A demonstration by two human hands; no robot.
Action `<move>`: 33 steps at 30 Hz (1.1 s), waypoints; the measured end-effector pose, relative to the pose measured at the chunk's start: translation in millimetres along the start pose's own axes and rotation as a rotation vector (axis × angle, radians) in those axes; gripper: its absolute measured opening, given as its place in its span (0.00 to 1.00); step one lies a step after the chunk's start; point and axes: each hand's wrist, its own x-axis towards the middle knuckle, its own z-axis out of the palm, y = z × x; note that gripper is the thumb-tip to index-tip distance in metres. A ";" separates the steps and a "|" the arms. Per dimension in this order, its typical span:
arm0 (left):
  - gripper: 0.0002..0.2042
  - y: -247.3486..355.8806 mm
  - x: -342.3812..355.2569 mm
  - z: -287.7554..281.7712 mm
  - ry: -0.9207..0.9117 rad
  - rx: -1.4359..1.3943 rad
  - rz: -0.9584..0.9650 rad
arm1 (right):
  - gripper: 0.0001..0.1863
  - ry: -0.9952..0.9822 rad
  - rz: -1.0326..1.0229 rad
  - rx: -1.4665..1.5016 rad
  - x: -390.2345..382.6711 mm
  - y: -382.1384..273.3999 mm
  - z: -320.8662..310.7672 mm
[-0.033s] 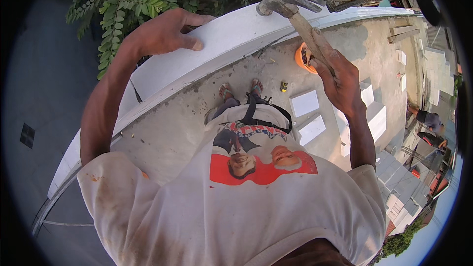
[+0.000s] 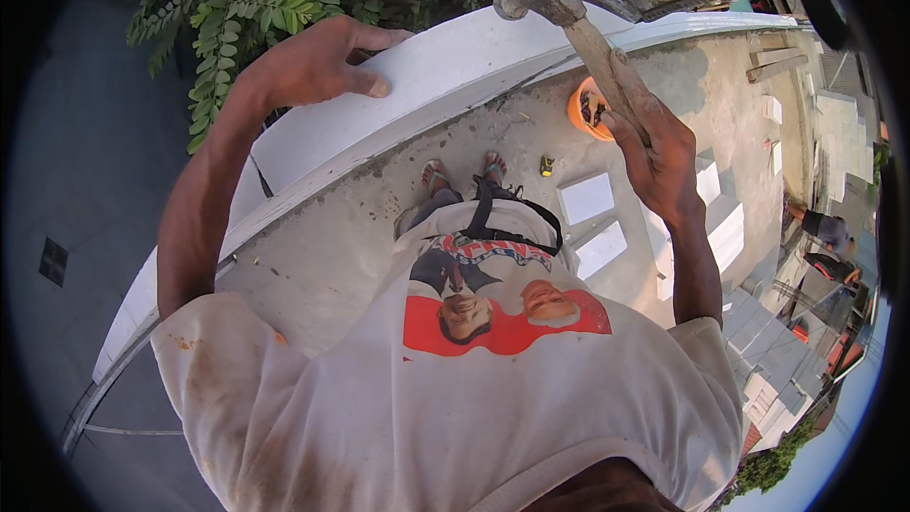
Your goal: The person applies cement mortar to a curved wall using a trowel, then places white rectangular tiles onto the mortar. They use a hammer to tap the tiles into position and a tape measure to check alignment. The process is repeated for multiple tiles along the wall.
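Note:
My right hand is closed around the wooden handle of a claw hammer. The worn metal head is raised, overlapping the top of a white block wall in the view; whether it touches cannot be told. Over that wall's top, to the left, my left hand grips a white block, its thumb on the upper face and its fingers toward the far edge. Some of those fingertips are hidden. A joint shows in the wall just below this hand.
Leafy branches hang beyond the wall. On the concrete floor are an orange bucket with things inside, a yellow-black tape measure and several white blocks. Another person is at the far right.
The hammer has shifted slightly up and to the right with my right hand, its claw end moving most. My left hand stays in place on the block.

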 end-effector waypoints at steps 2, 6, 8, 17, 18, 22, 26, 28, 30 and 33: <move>0.35 -2.5 2.5 1.9 0.000 0.001 -0.017 | 0.31 0.112 0.022 0.090 0.9 -14.1 1.1; 0.36 9.1 7.8 0.0 -0.012 -0.007 -0.081 | 0.32 0.180 -0.092 0.117 -5.4 1.4 12.5; 0.37 17.3 5.9 -1.7 -0.039 -0.033 -0.130 | 0.31 -0.043 -0.068 -0.141 -5.2 17.2 15.7; 0.38 22.3 6.3 -2.2 -0.046 -0.076 -0.133 | 0.23 0.045 -0.100 -0.065 -10.0 9.4 16.0; 0.38 24.7 4.7 -2.2 -0.049 -0.074 -0.143 | 0.25 -0.036 -0.064 -0.128 -9.8 12.7 11.3; 0.38 13.6 7.1 -2.0 -0.059 -0.146 -0.125 | 0.26 0.054 -0.155 -0.018 -10.8 12.9 13.9; 0.37 14.5 6.5 -5.6 -0.064 -0.116 -0.143 | 0.26 -0.137 -0.002 -0.164 -6.9 4.0 13.9; 0.37 8.8 6.3 -2.0 -0.058 -0.112 -0.127 | 0.26 -0.063 -0.063 -0.124 -8.2 6.3 16.2; 0.37 13.3 10.5 -6.1 -0.062 -0.097 -0.114 | 0.27 -0.023 -0.136 -0.146 -8.0 14.8 21.6; 0.38 13.2 3.8 -3.1 -0.070 -0.110 -0.169 | 0.26 -0.073 -0.122 -0.171 -5.9 7.6 20.1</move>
